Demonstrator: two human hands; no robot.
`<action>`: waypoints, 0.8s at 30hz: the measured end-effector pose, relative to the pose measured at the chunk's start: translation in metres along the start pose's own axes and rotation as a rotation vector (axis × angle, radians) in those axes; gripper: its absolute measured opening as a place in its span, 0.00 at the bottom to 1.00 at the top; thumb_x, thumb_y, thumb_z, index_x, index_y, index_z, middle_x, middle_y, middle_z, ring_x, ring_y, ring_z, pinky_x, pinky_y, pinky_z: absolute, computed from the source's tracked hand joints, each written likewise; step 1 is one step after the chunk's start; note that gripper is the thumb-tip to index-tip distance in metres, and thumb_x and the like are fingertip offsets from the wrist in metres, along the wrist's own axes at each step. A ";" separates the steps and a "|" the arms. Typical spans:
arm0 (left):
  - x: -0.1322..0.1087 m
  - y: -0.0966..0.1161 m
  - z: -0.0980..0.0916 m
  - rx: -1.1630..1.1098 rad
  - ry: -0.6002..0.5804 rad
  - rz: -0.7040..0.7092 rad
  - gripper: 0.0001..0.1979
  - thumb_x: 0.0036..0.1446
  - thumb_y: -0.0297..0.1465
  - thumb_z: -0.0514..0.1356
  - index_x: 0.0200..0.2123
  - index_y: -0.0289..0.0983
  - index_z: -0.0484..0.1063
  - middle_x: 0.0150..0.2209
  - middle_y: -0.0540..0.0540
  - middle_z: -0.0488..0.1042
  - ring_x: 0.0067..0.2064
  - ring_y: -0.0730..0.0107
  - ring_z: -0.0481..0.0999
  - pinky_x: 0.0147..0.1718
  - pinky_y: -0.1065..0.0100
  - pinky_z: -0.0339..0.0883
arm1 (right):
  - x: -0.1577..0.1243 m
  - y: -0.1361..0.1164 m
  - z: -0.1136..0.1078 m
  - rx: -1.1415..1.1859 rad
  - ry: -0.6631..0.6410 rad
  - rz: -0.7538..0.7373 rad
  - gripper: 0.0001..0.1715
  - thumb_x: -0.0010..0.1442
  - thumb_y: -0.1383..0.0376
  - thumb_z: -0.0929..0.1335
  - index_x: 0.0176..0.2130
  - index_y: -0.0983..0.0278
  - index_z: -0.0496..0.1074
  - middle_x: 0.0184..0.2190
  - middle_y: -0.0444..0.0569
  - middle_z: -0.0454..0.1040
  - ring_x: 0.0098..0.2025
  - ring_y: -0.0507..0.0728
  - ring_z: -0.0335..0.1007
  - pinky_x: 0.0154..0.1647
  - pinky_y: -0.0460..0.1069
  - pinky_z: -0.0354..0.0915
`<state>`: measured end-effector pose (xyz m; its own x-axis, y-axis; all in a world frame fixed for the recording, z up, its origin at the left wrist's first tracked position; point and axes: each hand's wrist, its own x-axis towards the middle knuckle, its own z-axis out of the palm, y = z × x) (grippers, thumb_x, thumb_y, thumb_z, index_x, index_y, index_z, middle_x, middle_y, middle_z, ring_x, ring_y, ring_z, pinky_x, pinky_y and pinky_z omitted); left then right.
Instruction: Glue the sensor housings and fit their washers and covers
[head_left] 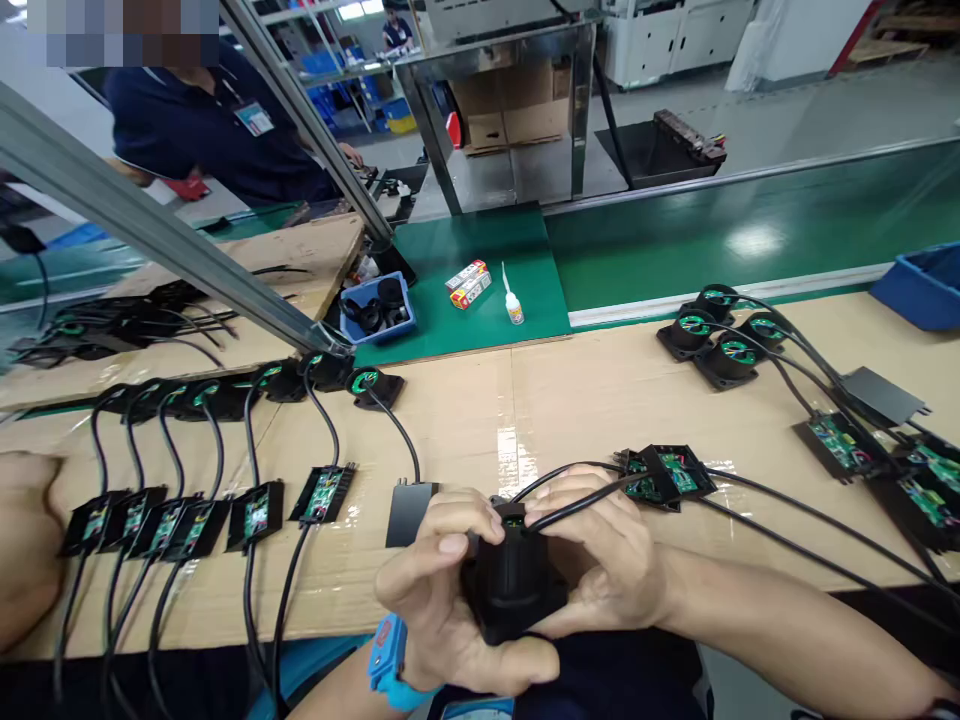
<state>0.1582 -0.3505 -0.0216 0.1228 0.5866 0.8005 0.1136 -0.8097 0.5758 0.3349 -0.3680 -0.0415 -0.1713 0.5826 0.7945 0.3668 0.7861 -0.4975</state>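
View: head camera, looking down at the workbench (525,400), which is covered in taped cardboard.
Left hand (450,600): fingers curled and closed around the left side and underside of the black housing (514,590); thumb lies along the bottom edge. A blue wristband (386,660) sits on this wrist.
Right hand (600,570): fingers bent and closed on the right side and top of the same housing; fingertips meet the left hand's at the top opening.
Black housing: held between both hands above the near bench edge, clear of the surface.
Cable (570,505): runs from the housing top across the right hand's fingers to the open circuit modules (664,475) just beyond that hand.
Left bench area: a row of modules (255,515) lies side by side, each cabled to a round socket (225,395) behind it.
Right bench area: a cluster of sockets (712,340) with more modules.
Green mat (480,250): carries a glue bottle (514,300), a small box (469,283) and a blue tray (375,310) of black parts.
Background: a co-worker (210,120) in a dark blue shirt stands beyond a slanted metal strut (165,235).
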 end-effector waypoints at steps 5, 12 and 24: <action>-0.003 0.006 0.009 0.085 0.050 -0.015 0.31 0.57 0.50 0.67 0.56 0.45 0.60 0.33 0.53 0.71 0.29 0.70 0.72 0.30 0.63 0.72 | -0.005 -0.002 0.001 -0.017 0.022 -0.051 0.31 0.59 0.50 0.75 0.53 0.66 0.70 0.40 0.53 0.83 0.45 0.62 0.81 0.50 0.57 0.77; 0.003 0.013 -0.001 0.047 -0.082 0.032 0.21 0.58 0.33 0.66 0.51 0.43 0.61 0.34 0.53 0.74 0.29 0.70 0.74 0.32 0.61 0.73 | -0.005 -0.005 0.000 -0.040 0.038 -0.064 0.24 0.64 0.51 0.72 0.50 0.66 0.72 0.38 0.53 0.84 0.45 0.60 0.82 0.49 0.55 0.77; -0.004 0.010 0.001 -0.009 -0.043 0.004 0.24 0.59 0.35 0.66 0.54 0.40 0.60 0.37 0.51 0.72 0.33 0.69 0.73 0.33 0.60 0.70 | -0.005 -0.007 0.001 -0.056 0.040 -0.047 0.22 0.63 0.53 0.73 0.48 0.68 0.73 0.38 0.52 0.83 0.46 0.58 0.82 0.52 0.53 0.76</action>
<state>0.1603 -0.3608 -0.0193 0.1657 0.5833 0.7952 0.1042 -0.8122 0.5740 0.3327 -0.3762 -0.0422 -0.1535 0.5360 0.8302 0.4100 0.7990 -0.4400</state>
